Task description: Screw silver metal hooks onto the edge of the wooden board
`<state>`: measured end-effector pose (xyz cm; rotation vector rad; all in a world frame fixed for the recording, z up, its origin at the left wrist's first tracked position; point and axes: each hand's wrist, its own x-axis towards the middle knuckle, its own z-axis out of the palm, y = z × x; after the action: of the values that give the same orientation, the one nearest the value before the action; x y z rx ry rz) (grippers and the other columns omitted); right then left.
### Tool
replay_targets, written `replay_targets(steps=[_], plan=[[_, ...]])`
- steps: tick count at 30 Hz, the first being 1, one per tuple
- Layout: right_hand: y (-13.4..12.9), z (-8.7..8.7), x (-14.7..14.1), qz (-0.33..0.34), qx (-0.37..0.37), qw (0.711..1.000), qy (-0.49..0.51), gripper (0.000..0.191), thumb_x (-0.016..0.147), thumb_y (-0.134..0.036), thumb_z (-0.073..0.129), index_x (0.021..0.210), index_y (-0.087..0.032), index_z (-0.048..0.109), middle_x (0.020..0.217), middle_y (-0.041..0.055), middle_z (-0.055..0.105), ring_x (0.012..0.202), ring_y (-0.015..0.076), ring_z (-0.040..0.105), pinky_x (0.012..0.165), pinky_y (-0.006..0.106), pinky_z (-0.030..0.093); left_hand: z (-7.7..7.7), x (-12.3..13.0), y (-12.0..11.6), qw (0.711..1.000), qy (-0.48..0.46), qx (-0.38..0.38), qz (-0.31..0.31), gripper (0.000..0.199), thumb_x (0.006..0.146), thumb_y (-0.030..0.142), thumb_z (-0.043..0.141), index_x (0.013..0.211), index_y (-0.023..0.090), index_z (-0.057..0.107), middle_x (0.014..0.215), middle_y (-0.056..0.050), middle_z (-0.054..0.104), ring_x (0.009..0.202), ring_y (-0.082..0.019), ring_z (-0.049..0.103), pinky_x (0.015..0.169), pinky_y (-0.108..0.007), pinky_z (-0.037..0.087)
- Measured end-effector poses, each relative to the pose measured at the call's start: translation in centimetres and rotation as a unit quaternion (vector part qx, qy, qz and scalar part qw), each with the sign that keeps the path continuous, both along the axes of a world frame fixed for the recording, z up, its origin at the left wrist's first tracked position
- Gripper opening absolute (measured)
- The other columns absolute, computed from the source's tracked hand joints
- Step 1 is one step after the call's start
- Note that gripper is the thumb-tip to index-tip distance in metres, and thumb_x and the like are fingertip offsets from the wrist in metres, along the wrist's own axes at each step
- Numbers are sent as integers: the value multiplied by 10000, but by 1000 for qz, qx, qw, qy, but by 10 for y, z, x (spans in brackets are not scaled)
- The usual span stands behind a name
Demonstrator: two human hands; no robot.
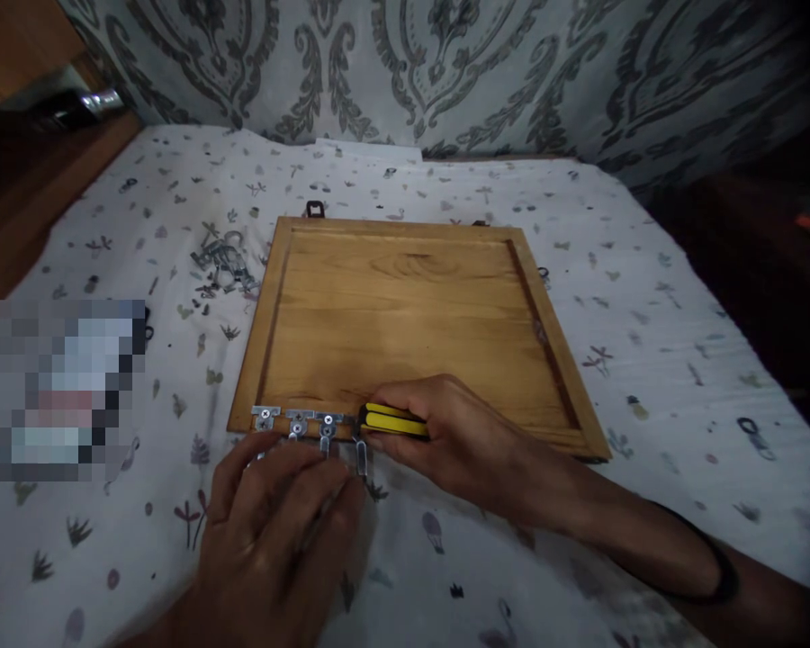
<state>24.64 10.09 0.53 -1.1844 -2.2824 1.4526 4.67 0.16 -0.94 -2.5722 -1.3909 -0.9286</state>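
Observation:
A framed wooden panel [405,315] lies on the patterned sheet. Along its near left edge sit several small metal brackets [328,423], some with screw heads showing. My left hand [283,513] is curled over the lower ends of these brackets. Its thumb and index finger are close to the last bracket [361,457] on the right, and the fingertips are partly hidden. My right hand [445,432] is closed round a yellow and black tool [395,420], lying level over the panel's near edge. The tool's black end meets that last bracket; its exact kind is unclear.
A heap of loose metal brackets and screws [224,259] lies left of the panel. A blurred-out rectangular object [67,391] is at far left. Two dark metal fittings, one a loop [315,210], project from the panel's far edge. A patterned wall or backrest [438,72] rises behind.

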Motion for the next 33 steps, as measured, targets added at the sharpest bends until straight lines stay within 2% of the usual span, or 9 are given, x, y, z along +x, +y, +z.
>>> replay_targets(steps=[4, 12, 15, 20, 23, 28, 33], plan=[[1, 4, -2, 1, -2, 1000, -3, 190, 934, -249, 575, 757, -181, 583, 660, -45, 546, 587, 84, 478, 550, 222, 332, -2, 3, -3, 1000, -7, -12, 9, 296, 876, 39, 516, 1076, 182, 680, 974, -68, 735, 981, -242, 632, 1021, -491, 434], [2, 3, -3, -4, -10, 999, -32, 217, 943, -294, 565, 757, -183, 553, 686, -37, 539, 613, 94, 454, 596, 240, 331, -9, 6, 0, 999, 3, 37, -2, 342, 952, 60, 405, 1084, 157, 705, 1031, -62, 761, 1093, -218, 613, 1137, -458, 350], [5, 7, -8, -13, -38, 998, -40, 215, 934, -280, 568, 745, -179, 547, 686, -33, 535, 617, 98, 445, 590, 243, 323, -6, 4, 0, 999, 22, 26, -16, 358, 968, 55, 378, 1088, 144, 703, 1056, -73, 767, 1146, -219, 593, 1159, -476, 313], [9, 11, -14, -14, -39, 998, -46, 232, 894, -204, 598, 678, -173, 518, 628, -44, 497, 578, 88, 423, 569, 243, 301, -5, 3, 1, 996, 57, 3, -63, 340, 955, 43, 408, 1133, 102, 691, 1084, -95, 762, 1203, -219, 555, 1188, -466, 241], [9, 10, -13, -14, -40, 998, -47, 240, 891, -215, 602, 673, -173, 511, 619, -48, 483, 568, 86, 407, 565, 244, 294, -5, 6, 1, 999, -6, 21, -24, 351, 967, 36, 369, 1077, 95, 697, 1013, -96, 769, 1157, -212, 571, 1153, -460, 288], [9, 12, -9, -24, -98, 994, -49, 237, 904, -298, 603, 711, -177, 538, 640, -48, 472, 595, 96, 412, 575, 245, 314, -2, 6, 2, 999, 21, 6, -48, 300, 980, 81, 416, 1105, 71, 689, 1051, -102, 757, 1153, -235, 568, 1128, -465, 307], [10, 17, -8, -41, -145, 987, -53, 238, 898, -293, 610, 705, -179, 531, 627, -55, 444, 589, 92, 388, 566, 242, 314, -1, 3, 1, 999, 23, 4, -48, 295, 980, 92, 429, 1119, 72, 688, 1063, -105, 755, 1152, -243, 570, 1120, -471, 315]])
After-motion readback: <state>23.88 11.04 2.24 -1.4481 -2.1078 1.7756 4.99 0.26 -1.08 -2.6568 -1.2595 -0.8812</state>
